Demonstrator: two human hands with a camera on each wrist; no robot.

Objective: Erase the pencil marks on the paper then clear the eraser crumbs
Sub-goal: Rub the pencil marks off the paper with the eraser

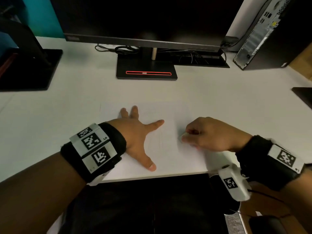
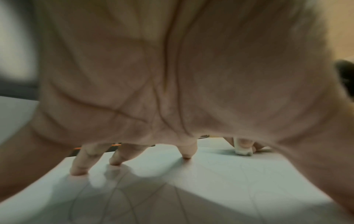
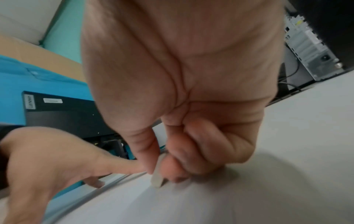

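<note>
A white sheet of paper (image 1: 168,157) lies on the desk near its front edge, with faint looping pencil lines (image 1: 159,141) between my hands. My left hand (image 1: 138,132) lies flat on the paper with fingers spread, fingertips (image 2: 78,171) pressing down. My right hand (image 1: 206,134) pinches a small white eraser (image 1: 182,137) between thumb and fingers, its tip on the paper. The right wrist view shows the eraser (image 3: 158,181) touching the sheet beside the left hand (image 3: 47,163). The left wrist view shows the eraser (image 2: 243,150) to the right and pencil lines (image 2: 122,191) under the palm.
A black monitor (image 1: 146,19) on its stand base (image 1: 146,71) stands behind the paper, with cables (image 1: 121,48) beside it. A computer tower (image 1: 263,34) is at the back right, another black stand (image 1: 28,68) at the left. The desk's front edge (image 1: 155,178) runs just below my hands.
</note>
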